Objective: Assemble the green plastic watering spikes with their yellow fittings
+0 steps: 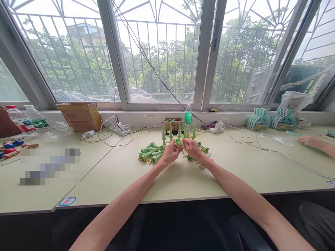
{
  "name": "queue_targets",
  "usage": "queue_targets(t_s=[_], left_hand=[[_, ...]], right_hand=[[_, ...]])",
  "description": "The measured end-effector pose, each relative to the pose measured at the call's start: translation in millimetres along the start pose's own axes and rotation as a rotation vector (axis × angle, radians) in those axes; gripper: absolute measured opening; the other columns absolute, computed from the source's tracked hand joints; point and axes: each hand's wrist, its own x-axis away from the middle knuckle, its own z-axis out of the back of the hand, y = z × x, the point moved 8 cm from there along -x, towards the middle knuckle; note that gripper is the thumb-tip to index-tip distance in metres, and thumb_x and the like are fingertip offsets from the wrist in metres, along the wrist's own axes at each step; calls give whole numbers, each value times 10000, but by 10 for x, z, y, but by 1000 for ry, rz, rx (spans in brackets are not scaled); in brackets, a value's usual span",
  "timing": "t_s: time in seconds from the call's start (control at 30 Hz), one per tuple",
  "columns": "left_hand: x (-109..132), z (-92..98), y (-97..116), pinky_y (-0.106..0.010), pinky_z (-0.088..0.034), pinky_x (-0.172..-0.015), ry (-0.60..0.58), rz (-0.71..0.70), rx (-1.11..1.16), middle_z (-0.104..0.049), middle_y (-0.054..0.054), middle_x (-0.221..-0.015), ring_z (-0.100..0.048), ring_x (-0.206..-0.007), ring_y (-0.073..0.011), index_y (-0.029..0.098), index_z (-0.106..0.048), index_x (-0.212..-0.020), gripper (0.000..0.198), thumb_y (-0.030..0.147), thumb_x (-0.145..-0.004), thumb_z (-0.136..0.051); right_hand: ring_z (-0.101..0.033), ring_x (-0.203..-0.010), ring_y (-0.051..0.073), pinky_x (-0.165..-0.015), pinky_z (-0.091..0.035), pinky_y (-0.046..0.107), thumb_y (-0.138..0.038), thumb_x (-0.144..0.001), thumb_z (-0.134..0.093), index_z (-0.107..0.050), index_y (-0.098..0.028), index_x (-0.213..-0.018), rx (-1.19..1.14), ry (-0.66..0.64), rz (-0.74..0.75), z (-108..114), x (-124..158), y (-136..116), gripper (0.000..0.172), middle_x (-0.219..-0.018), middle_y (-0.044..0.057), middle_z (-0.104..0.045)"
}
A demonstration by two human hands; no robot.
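Between my two hands is a green hollow cone (178,142), its round open end facing me. My left hand (171,152) grips it from the left. The fingers of my right hand (192,148) are pinched at its right side; what small part they may hold is too small to tell. Several green cones (153,153) lie in a pile left of my hands, with small yellow pieces among them. Behind my hands, several pointed green cones (164,135) stand upright in a row. More green cones (203,147) and yellow pieces (202,165) lie beside my right wrist.
A green bottle (188,114) and a small cardboard box (173,124) stand at the back. Power strips (121,129) and cables run along the windowsill. Another person's hand (311,141) rests at the far right near green hangers (284,120). A larger box (80,116) stands left.
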Motion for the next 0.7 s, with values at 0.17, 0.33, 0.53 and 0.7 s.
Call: queue_targets(t_s=[0.17, 0.33, 0.53, 0.7], left_hand=[[30, 2, 73, -212, -370, -362, -5, -7, 15, -656, -18, -805, -537, -396, -94, 194, -432, -1137, 488, 530, -817, -585], [3, -16, 27, -222, -373, -318, -13, 54, 187, -673, -56, -875, -552, -387, -104, 197, -449, -1012, 456, 629, -890, -372], [-30, -10, -161, -236, -369, -337, 19, 251, 419, -625, -58, -616, -511, -360, -114, 171, -458, -694, 523, 648, -880, -349], [-5, -113, -228, -240, -364, -385, -112, 350, 457, -590, -74, -521, -482, -371, -110, 164, -468, -554, 645, 706, -858, -296]], right_hand=[[-335, -502, 112, -505, -264, 261, -437, -963, -315, -383, -204, -622, -29, 10, 15, 24, 11, -54, 419, -541, -24, -433], [-349, -506, 107, -518, -281, 257, -424, -971, -316, -384, -201, -637, -18, 14, 15, 35, 18, -72, 408, -553, -25, -436], [-368, -507, 103, -523, -283, 250, -441, -980, -306, -395, -200, -657, -29, 5, 24, 3, 31, -85, 413, -561, -27, -459], [-387, -505, 102, -529, -302, 246, -453, -981, -299, -414, -200, -669, -56, -16, 8, -37, 46, -85, 418, -557, -32, -467]])
